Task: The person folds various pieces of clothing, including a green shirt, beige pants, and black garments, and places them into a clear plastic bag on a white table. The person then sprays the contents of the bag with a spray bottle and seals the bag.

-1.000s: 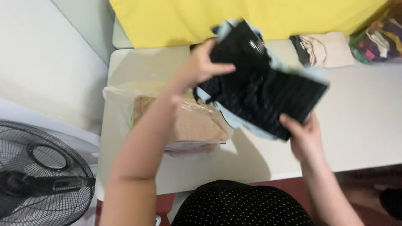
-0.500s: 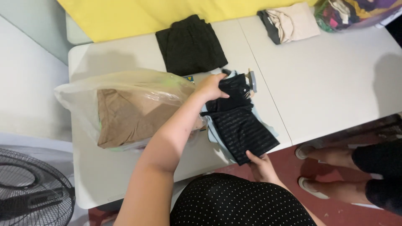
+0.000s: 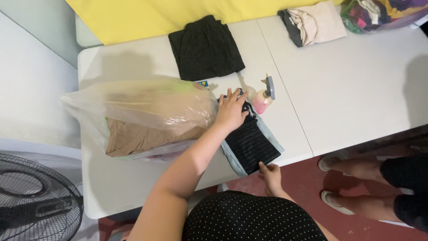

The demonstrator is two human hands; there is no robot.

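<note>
A folded black garment with a pale blue edge [image 3: 252, 145] lies on the white table [image 3: 347, 102] near its front edge. My left hand [image 3: 232, 110] presses flat on the garment's far end, right beside a clear plastic bag [image 3: 147, 111] that holds tan folded cloth. My right hand [image 3: 269, 175] pinches the garment's near corner at the table edge. A small spray bottle with pink liquid [image 3: 263, 98] lies on its side just beyond my left hand.
A folded dark garment [image 3: 205, 49] lies at the back by yellow fabric [image 3: 147, 15]. Folded beige and dark clothes [image 3: 314, 22] and a bag of colourful cloth [image 3: 379, 13] sit far right. A fan [image 3: 31, 201] stands at left. Another person's legs and feet [image 3: 356, 187] are at right.
The black garment went from held up in both hands to lying flat on the table. My left hand now presses its far end; my right hand moved to its near corner.
</note>
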